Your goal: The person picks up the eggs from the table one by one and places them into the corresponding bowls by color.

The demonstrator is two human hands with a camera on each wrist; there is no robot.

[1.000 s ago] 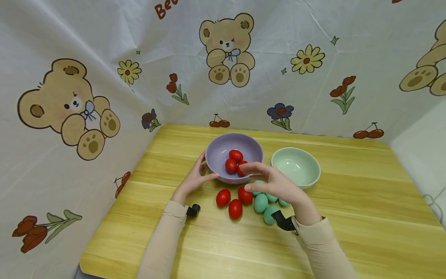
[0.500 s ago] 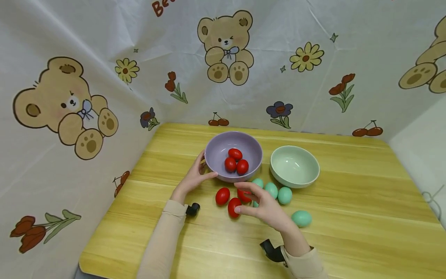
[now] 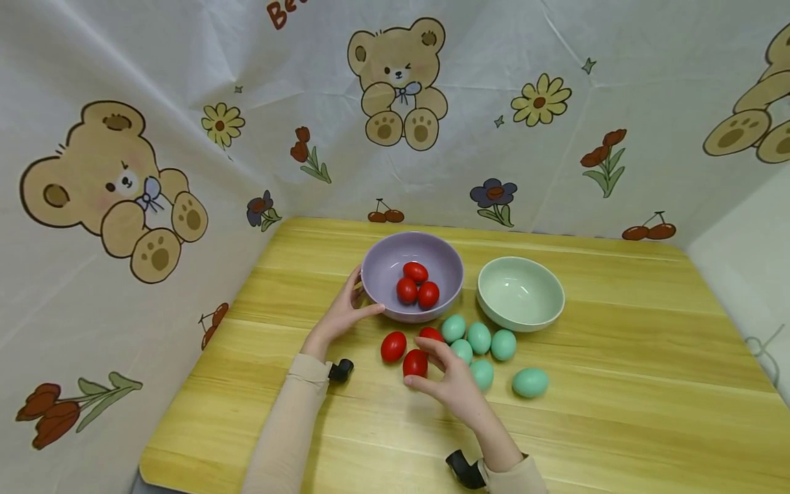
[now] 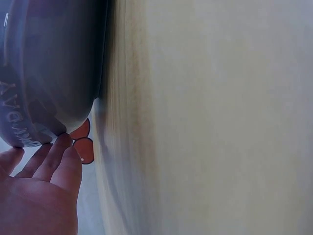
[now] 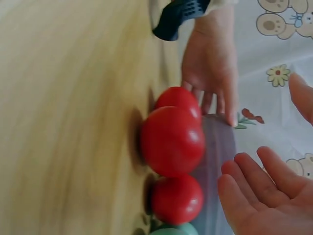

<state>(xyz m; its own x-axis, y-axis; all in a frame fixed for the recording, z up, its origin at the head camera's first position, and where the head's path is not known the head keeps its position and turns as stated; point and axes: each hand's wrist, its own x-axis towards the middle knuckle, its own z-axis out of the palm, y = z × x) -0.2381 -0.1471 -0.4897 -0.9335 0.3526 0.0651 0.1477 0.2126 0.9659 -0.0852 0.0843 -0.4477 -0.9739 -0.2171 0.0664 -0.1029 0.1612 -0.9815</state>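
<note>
My left hand (image 3: 339, 318) rests at the left side of a purple bowl (image 3: 376, 264). In the left wrist view, its fairly straight fingers (image 4: 56, 164) touch the bowl's outer wall. Three red eggs (image 3: 407, 290) lie inside. In front of the bowl are three more red eggs; the nearest red egg (image 3: 415, 363) sits between the spread thumb and fingers of my right hand (image 3: 453, 387). That hand holds nothing, and the right wrist view shows its fingers (image 5: 279, 171) apart from the eggs. Its index finger partly covers the rear red egg (image 3: 430, 334).
Several green eggs (image 3: 479, 338) cluster right of the red ones, and a single green egg (image 3: 530, 382) lies apart to their right. A pale green bowl (image 3: 555, 309) with nothing in it stands beside the purple one. Behind the wooden table (image 3: 648, 357) hangs a printed cloth (image 3: 481, 41).
My right hand has moved back from the purple bowl's rim, where its fingers overlapped a red egg, down and left to the red eggs on the table. The left hand stays at the bowl.
</note>
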